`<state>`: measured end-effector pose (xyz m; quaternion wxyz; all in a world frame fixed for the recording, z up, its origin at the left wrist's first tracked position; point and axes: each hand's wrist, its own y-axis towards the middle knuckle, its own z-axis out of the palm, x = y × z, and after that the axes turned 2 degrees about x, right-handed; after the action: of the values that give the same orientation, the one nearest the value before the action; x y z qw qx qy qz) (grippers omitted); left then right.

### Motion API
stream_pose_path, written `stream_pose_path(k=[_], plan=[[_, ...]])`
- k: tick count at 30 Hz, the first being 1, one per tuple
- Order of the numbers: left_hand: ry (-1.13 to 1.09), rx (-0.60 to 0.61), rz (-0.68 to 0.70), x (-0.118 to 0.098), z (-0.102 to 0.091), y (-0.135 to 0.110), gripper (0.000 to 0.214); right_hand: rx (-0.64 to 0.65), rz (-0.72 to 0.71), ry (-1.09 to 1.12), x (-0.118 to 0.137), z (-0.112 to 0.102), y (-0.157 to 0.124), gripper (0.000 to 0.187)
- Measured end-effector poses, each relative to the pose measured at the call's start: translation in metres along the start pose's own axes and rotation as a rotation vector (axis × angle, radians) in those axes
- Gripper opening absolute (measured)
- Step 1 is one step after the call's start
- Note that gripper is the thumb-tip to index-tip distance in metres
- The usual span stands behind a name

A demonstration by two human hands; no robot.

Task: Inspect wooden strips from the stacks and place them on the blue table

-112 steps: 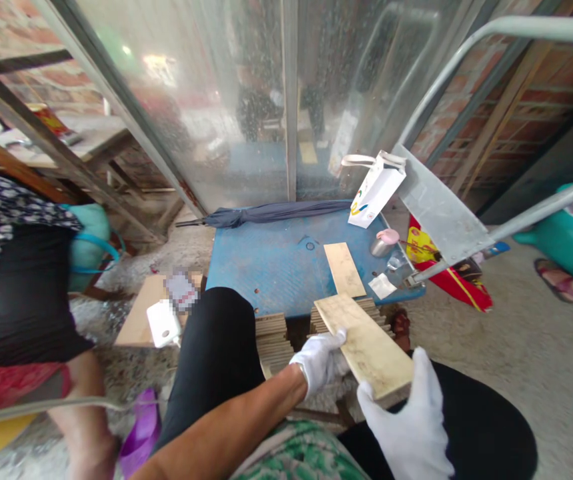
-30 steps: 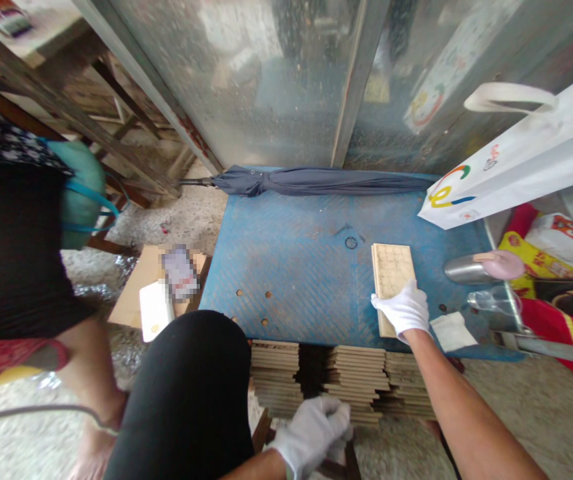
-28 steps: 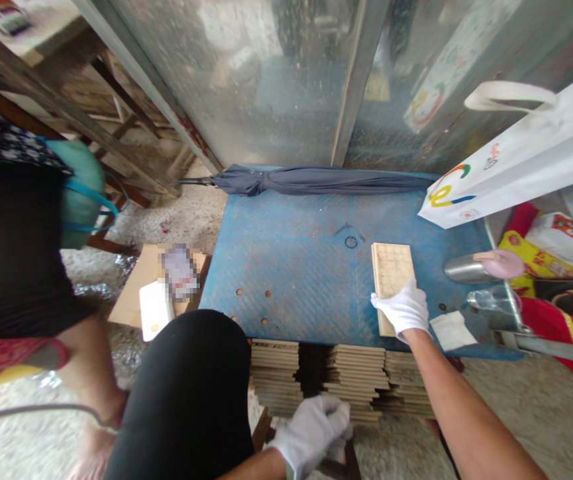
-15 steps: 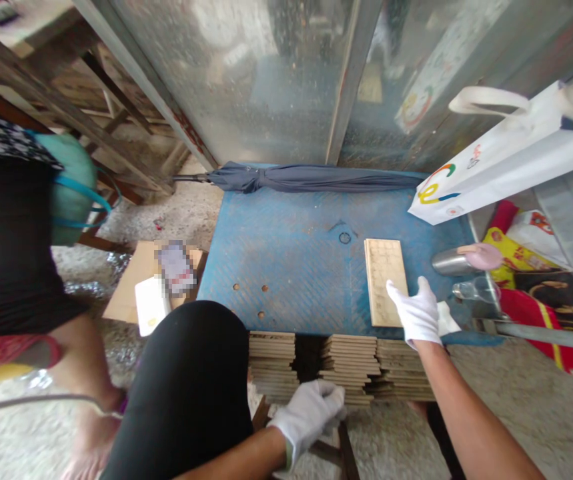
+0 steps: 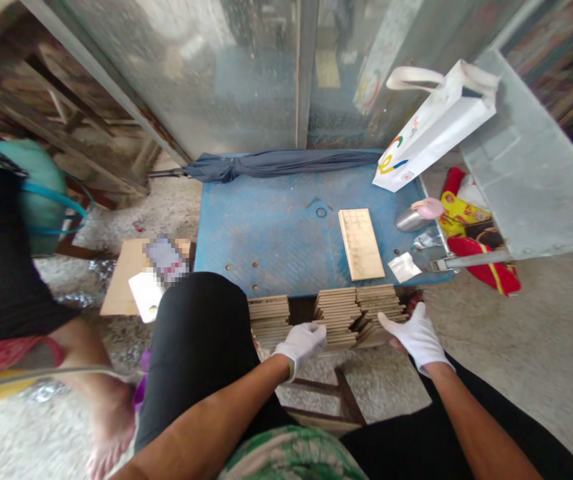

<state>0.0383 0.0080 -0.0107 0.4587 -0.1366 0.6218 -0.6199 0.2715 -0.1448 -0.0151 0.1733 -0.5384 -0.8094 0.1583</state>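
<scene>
Both my hands wear white gloves. My left hand [image 5: 300, 340] rests with curled fingers against the near side of the middle stack of thin wooden boards [image 5: 337, 318]. My right hand [image 5: 414, 333] is spread open, its fingers touching the right stack of boards [image 5: 379, 304]. A third stack [image 5: 267, 318] stands to the left. A small pile of boards [image 5: 361, 243] lies flat on the blue platform [image 5: 276, 240] beyond the stacks, with neither hand on it.
A folded dark umbrella [image 5: 276, 163] lies along the platform's far edge. A white paper bag [image 5: 431, 127], a metal flask with a pink cap [image 5: 419, 215] and a white packet [image 5: 403, 267] sit at its right. Another person's leg [image 5: 106, 393] stands at my left.
My right hand has let go of the board on the blue platform and drawn back to the right stack. My view has pulled back and tilted down.
</scene>
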Motion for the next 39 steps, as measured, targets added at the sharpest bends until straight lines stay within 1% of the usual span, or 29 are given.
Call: stream_pose_path(k=[2,3,5,8,11,15,21,28,33,36,39], plan=[[0.019,-0.002,-0.005,0.001,0.000,0.002,0.031,-0.007,-0.037,-0.065,-0.002,0.013,-0.011,0.125],[0.028,-0.002,-0.006,0.001,0.000,0.002,0.032,-0.009,-0.040,-0.098,-0.001,0.019,-0.016,0.130],[0.040,-0.001,-0.008,0.002,-0.001,0.002,0.033,-0.005,-0.008,-0.146,0.001,0.031,-0.023,0.135],[0.056,-0.007,-0.001,0.003,-0.003,0.000,0.033,-0.011,0.067,-0.168,0.006,0.042,-0.028,0.134],[0.088,-0.036,0.019,0.006,-0.007,0.000,0.030,-0.022,0.103,-0.145,0.009,0.046,-0.026,0.132],[0.139,-0.074,0.026,0.010,-0.011,0.005,0.028,-0.036,0.080,-0.116,0.006,0.050,-0.019,0.135],[0.185,-0.093,0.021,0.011,-0.012,0.010,0.026,-0.104,-0.007,-0.110,0.002,0.056,-0.014,0.136],[0.173,-0.086,0.019,0.011,-0.011,0.010,0.025,-0.160,-0.016,-0.092,0.005,0.054,-0.016,0.129],[0.124,-0.050,0.015,0.011,-0.009,0.012,0.027,-0.202,-0.013,-0.031,0.002,0.049,-0.020,0.124],[0.083,-0.011,0.010,0.011,-0.007,0.013,0.029,-0.252,-0.062,-0.022,0.003,0.036,-0.027,0.120],[0.027,0.050,0.001,0.010,-0.007,0.014,0.032,-0.297,-0.111,-0.001,0.009,0.012,-0.038,0.118]])
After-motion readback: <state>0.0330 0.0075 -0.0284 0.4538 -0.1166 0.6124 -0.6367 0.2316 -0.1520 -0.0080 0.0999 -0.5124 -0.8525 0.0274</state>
